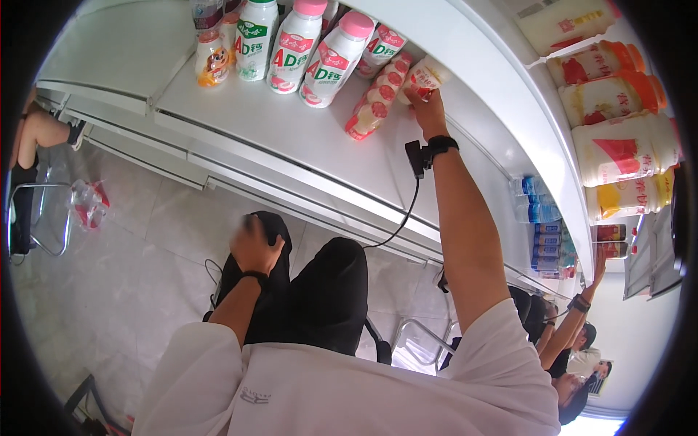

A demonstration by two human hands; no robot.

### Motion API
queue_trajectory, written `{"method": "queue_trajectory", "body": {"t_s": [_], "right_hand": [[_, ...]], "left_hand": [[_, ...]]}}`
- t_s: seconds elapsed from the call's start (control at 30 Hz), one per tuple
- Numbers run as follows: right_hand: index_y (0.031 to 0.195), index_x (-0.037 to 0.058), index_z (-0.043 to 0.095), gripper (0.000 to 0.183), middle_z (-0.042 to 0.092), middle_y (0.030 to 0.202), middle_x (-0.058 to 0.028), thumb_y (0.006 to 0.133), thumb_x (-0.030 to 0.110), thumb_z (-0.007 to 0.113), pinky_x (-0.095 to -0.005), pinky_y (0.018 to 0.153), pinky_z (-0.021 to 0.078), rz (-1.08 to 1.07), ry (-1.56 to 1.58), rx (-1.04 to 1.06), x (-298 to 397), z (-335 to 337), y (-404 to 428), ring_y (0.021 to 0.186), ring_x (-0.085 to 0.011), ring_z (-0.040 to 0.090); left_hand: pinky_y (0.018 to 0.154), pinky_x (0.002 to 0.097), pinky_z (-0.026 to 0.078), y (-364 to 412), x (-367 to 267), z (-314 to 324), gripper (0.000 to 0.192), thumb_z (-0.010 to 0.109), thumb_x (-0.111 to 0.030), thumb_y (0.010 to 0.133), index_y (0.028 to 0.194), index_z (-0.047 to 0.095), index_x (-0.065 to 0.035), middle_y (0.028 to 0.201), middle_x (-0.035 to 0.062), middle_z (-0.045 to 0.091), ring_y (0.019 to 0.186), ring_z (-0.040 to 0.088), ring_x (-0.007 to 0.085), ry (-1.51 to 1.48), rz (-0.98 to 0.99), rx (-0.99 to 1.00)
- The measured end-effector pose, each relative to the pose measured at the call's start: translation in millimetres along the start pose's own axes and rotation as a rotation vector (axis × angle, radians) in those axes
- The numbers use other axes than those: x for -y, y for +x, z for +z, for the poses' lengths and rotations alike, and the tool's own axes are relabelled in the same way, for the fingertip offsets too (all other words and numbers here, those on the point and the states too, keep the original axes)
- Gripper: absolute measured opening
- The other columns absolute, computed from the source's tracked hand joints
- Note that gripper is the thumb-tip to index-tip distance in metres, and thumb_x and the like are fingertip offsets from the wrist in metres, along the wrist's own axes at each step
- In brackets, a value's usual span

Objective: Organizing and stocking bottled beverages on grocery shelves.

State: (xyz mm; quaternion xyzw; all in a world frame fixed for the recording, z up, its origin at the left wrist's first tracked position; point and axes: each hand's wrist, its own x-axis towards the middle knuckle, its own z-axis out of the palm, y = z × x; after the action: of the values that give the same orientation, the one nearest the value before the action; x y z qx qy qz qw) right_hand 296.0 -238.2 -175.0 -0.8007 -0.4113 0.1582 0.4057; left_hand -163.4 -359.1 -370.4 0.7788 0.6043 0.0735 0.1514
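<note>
My right hand (427,111) reaches onto the white shelf and grips a white bottle with red and yellow print (426,75) near the shelf's right end. Left of it leans a shrink-wrapped row of small drink bottles (380,97). Further left stand white plastic milk-drink bottles with pink caps (334,60), one with a green cap (254,41), and a small bottle with an orange cartoon figure (212,59). My left hand (256,245) rests over my left knee, away from the shelf, its fingers partly blurred; whether it holds something is unclear.
An upper shelf (567,136) at the right bears large white bottles (624,150). Water bottles (537,212) stand lower down. Co-workers sit at the right, one reaching up. At the left are another person's leg, a metal stool (68,218) and a plastic bag (90,204). A cable hangs from my right wrist device.
</note>
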Motion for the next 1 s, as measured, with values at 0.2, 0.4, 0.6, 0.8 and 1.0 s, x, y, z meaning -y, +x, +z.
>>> {"method": "queue_trajectory", "body": {"t_s": [0.2,0.4,0.6,0.8,1.0], "right_hand": [[0.128,-0.0018,0.048,0.061,0.065,0.111,-0.0112,0.083,0.024,0.081,-0.0324,0.069,0.0515,0.137,0.120,-0.069,28.4,-1.3,-33.7,0.087,-0.0163,0.062],[0.155,0.0006,0.013,0.100,0.048,0.143,-0.0154,0.086,0.030,0.078,-0.0355,0.094,0.0478,0.175,0.386,-0.080,30.9,18.3,-83.3,0.122,-0.0228,0.053],[0.153,-0.0056,0.020,0.104,0.037,0.151,-0.0234,0.082,0.040,0.081,-0.0373,0.113,0.0331,0.058,0.373,0.056,66.5,36.8,-146.0,0.139,-0.0305,0.039],[0.148,-0.0077,0.030,0.103,0.047,0.142,-0.0239,0.076,0.046,0.082,-0.0379,0.112,0.0357,-0.198,-0.019,0.082,81.9,56.9,-154.3,0.135,-0.0341,0.042],[0.132,-0.0009,0.052,0.076,0.057,0.133,-0.0179,0.078,0.047,0.075,-0.0413,0.105,0.0436,-0.104,-0.194,-0.177,86.9,63.7,-171.6,0.130,-0.0324,0.048]], "left_hand": [[0.083,0.0513,0.050,-0.1,-6.3,-7.3,0.078,0.074,-0.047,0.074,0.136,0.052,-0.0055,0.110,0.0212,0.062,0.098,0.062,0.0376,-0.006,0.011,-0.046],[0.089,0.0517,0.049,1.9,-2.6,-4.9,0.078,0.075,-0.049,0.072,0.134,0.053,-0.0065,0.120,0.0223,0.060,0.105,0.060,0.0385,-0.034,-0.036,-0.005],[0.094,0.0542,0.047,1.8,-3.5,-3.2,0.080,0.077,-0.045,0.072,0.137,0.049,-0.0077,0.128,0.0245,0.056,0.114,0.057,0.0410,-0.057,-0.005,-0.069],[0.089,0.0550,0.049,-1.0,-9.2,-9.5,0.077,0.077,-0.045,0.071,0.133,0.050,-0.0078,0.118,0.0235,0.060,0.107,0.059,0.0420,-0.109,-0.061,-0.003],[0.085,0.0531,0.051,-9.9,-1.6,-9.8,0.080,0.078,-0.047,0.071,0.134,0.051,-0.0070,0.117,0.0224,0.061,0.103,0.061,0.0415,-0.099,0.008,-0.060]]}}
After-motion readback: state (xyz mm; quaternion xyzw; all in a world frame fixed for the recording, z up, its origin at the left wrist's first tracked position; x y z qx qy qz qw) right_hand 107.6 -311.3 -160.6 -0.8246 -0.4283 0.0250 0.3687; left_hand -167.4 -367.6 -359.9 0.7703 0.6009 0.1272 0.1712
